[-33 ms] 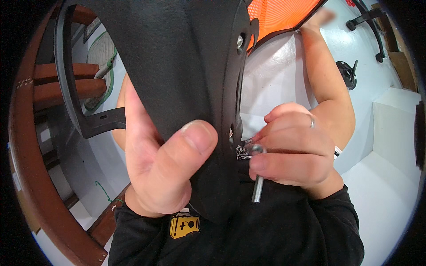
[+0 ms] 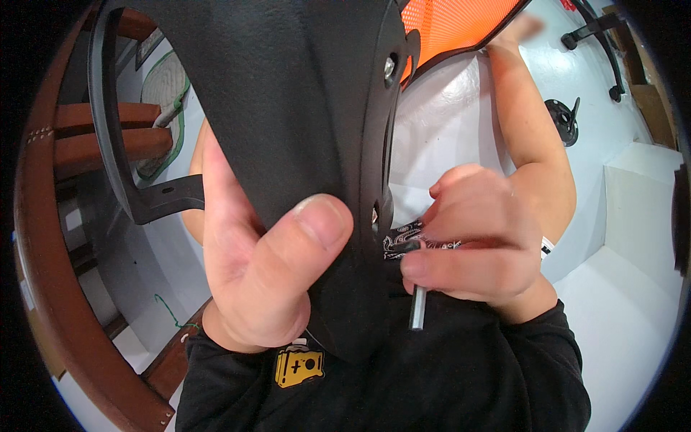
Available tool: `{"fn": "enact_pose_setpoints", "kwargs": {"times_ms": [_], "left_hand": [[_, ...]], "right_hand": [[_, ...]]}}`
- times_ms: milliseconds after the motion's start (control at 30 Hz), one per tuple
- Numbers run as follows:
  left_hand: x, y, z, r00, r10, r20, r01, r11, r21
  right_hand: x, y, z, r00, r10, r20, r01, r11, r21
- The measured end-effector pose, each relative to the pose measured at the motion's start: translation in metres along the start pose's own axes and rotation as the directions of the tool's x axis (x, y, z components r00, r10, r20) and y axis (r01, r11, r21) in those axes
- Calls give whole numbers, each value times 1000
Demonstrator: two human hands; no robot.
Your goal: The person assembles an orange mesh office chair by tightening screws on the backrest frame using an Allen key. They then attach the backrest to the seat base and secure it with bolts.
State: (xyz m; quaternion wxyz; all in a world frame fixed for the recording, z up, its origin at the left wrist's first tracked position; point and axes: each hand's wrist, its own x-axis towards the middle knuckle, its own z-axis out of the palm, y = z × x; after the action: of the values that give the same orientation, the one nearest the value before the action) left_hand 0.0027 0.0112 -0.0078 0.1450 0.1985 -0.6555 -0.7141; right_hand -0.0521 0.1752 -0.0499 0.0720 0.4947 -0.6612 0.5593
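A black chair seat (image 2: 288, 93), seen edge-on with its curved shell toward me, stands upright in front of my body. My left hand (image 2: 263, 252) is wrapped round its lower part, thumb on the near face and fingers hidden behind. Low beside its right edge, my right hand (image 2: 475, 241) pinches a metal hex key (image 2: 417, 306); the straight shank points down and the upper end is partly covered by blurred fingers. Two silver bolts sit along that edge, an upper bolt (image 2: 389, 68) and a lower bolt (image 2: 375, 217) close to the hex key.
A black armrest loop (image 2: 108, 108) juts out left. An orange mesh chair back (image 2: 453, 29) lies at the far right of the seat. Beyond my leg are a black round part (image 2: 563, 121) and a wheeled chair base (image 2: 601, 29). Brown wooden furniture (image 2: 54, 288) runs down the left.
My right hand's fingers have shifted slightly around the hex key, and its upper end has turned. The left hand and the chair seat look unmoved.
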Motion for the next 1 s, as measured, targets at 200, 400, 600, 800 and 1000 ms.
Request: {"fn": "enact_pose_setpoints", "kwargs": {"times_ms": [200, 400, 600, 800, 1000], "left_hand": [[1, 0, 0, 999, 8, 45, -4, 996, -90], [0, 6, -11, 974, -68, 217, 138, 936, -325], [-2, 6, 2, 995, -85, 60, 91, 989, -120], [-5, 6, 9, 997, -63, -37, 59, 994, -96], [-5, 6, 8, 995, -90, -32, 86, 989, -116]], "right_hand": [[1, 1, 8, 992, 39, -118, -36, 999, 27], [3, -2, 10, 995, 63, -82, -64, 998, -7], [7, -7, 9, 992, 97, -82, -100, 995, -32], [15, -17, 3, 982, 186, -13, -186, 973, -133], [13, -20, 8, 990, 133, -42, -139, 975, -172]]}}
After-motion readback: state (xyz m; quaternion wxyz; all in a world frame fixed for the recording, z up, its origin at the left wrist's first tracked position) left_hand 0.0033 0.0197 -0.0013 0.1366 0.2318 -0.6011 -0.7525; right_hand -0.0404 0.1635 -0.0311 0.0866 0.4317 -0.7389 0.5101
